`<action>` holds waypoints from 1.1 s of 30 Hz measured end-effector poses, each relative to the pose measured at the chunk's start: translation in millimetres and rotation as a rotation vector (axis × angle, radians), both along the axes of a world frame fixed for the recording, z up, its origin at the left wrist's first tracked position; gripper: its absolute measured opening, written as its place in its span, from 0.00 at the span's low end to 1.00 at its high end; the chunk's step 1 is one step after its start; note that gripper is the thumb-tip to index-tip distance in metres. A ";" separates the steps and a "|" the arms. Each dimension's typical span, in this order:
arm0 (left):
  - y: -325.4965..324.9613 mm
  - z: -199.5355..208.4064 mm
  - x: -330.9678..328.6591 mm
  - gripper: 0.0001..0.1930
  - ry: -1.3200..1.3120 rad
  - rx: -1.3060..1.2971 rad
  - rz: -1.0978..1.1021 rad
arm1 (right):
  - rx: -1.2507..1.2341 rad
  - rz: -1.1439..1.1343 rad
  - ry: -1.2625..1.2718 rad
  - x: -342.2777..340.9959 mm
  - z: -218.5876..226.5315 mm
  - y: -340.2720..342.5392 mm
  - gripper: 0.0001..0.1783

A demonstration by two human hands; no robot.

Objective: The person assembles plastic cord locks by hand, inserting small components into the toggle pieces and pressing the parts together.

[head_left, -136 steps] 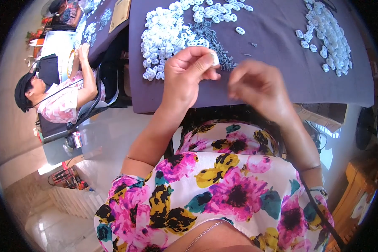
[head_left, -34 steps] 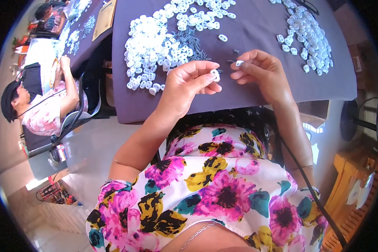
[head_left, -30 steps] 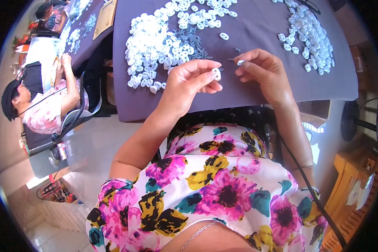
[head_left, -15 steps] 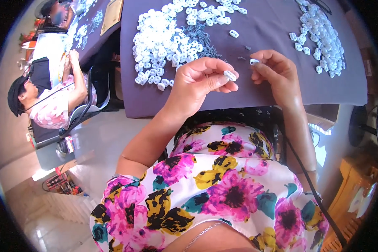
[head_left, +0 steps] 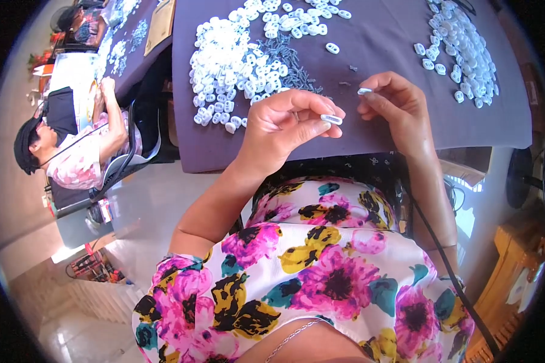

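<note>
My left hand (head_left: 281, 124) pinches a white oval plastic piece (head_left: 332, 120) between thumb and fingers, with a dark slot along its edge towards me. To its right, my right hand (head_left: 396, 106) grips a small white piece (head_left: 364, 91) at the fingertips, mostly covered by them. The two pieces are apart, both held above the near part of the table. Beyond my left hand lies a large pile of white two-holed oval pieces (head_left: 221, 54), with a heap of small dark grey parts (head_left: 289, 63) against its right side.
A dark purple cloth covers the table (head_left: 381, 36). One white oval piece (head_left: 332, 48) and a few grey parts (head_left: 345, 83) lie beyond my hands. Another white pile (head_left: 463, 54) is at the right. A seated co-worker (head_left: 79, 142) works at a table on the left.
The piece in my left hand has tilted, so its slotted edge now shows instead of its face. The piece in my right hand has turned slightly. Both hands keep nearly the same place.
</note>
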State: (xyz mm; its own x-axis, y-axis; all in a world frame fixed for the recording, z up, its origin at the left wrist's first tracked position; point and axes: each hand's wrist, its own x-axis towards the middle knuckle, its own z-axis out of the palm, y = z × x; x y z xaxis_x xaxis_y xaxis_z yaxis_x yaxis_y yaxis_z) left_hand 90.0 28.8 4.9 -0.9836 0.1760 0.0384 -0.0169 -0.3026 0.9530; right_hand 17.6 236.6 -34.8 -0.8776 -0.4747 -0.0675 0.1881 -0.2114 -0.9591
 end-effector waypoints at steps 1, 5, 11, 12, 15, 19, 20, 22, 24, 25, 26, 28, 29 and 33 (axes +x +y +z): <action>0.3 0.2 0.4 0.05 0.027 -0.002 -0.003 | -0.009 0.001 0.006 0.1 -1.3 0.0 0.04; 0.8 5.1 0.4 0.07 0.046 -0.020 -0.023 | 0.001 0.014 0.017 -0.7 -2.6 0.7 0.04; 0.1 2.5 0.0 0.07 0.045 0.005 -0.021 | -0.011 -0.009 0.035 -0.4 -2.7 -2.2 0.05; -0.4 0.6 0.1 0.06 0.071 -0.025 -0.014 | -0.011 -0.008 0.035 -0.2 -2.8 -2.9 0.05; -0.3 3.4 -2.8 0.05 0.078 -0.064 0.053 | -0.032 -0.026 0.045 -0.4 -3.2 -4.3 0.05; -14.1 25.0 -24.0 0.06 0.157 -0.268 0.164 | -0.022 -0.114 0.057 3.8 1.2 -0.1 0.05; -15.7 30.7 -30.8 0.07 0.209 -0.450 0.204 | -0.004 -0.169 0.085 4.5 2.1 1.0 0.05; -16.0 38.9 -47.7 0.08 0.465 -0.924 0.184 | 0.051 -0.202 0.132 2.0 4.5 4.6 0.05; -19.3 25.5 -68.2 0.09 0.629 -1.230 0.073 | 0.103 -0.224 0.185 0.5 3.8 7.3 0.05; -19.2 22.0 -80.3 0.09 0.651 -1.371 0.009 | 0.157 -0.237 0.228 -1.4 -1.5 10.5 0.05; -22.5 16.3 -91.5 0.10 0.552 -1.270 0.074 | 0.206 -0.249 0.273 -2.6 -5.3 10.2 0.05; -23.6 -0.9 -105.2 0.10 0.667 -1.507 -0.102 | 0.204 -0.248 0.265 -3.3 -7.5 8.6 0.05; -23.2 -4.3 -110.2 0.08 0.740 -1.512 -0.125 | 0.206 -0.243 0.254 -3.8 -8.0 9.1 0.05; -23.3 10.2 -128.3 0.05 0.605 -1.344 -0.097 | 0.209 -0.243 0.194 -3.5 -6.3 11.5 0.05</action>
State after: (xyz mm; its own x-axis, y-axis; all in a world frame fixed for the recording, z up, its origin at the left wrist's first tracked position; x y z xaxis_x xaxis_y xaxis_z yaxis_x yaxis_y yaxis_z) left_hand -38.3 5.5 15.1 -0.8604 0.4736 0.1882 0.5084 0.7725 0.3806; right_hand 14.1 248.1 -41.1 -0.9690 -0.2442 0.0379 -0.0331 -0.0238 -0.9992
